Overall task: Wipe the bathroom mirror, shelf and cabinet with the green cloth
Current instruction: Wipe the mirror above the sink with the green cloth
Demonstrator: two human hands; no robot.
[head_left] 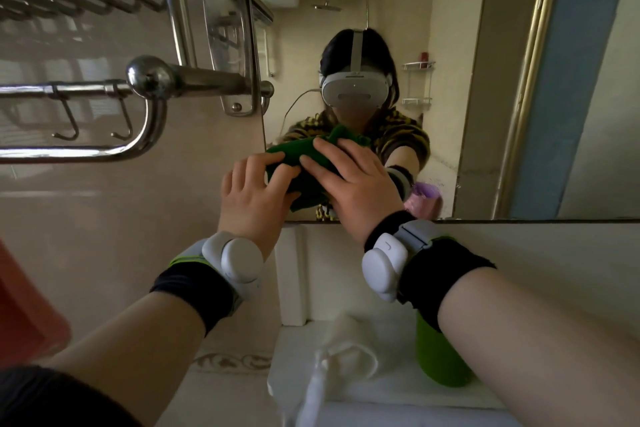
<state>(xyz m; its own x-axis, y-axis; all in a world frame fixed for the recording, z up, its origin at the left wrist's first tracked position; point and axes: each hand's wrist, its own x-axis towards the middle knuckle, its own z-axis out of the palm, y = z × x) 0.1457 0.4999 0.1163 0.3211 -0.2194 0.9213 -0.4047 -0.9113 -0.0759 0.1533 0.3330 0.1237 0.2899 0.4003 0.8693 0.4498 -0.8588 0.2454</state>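
Green cup (pixel 441 360) closest, standing on the white shelf (pixel 391 388) next to a lumpy white rag (pixel 346 347). Farther up, left hand (pixel 254 199) pinching the green cloth (pixel 299 161) between bent fingers and thumb. Right hand (pixel 353 189) laid on the same cloth, fingers straight, pressing it flat on the mirror (pixel 450 45) near its bottom left corner. Shiny towel rack (pixel 149 80) on the wall to the left.
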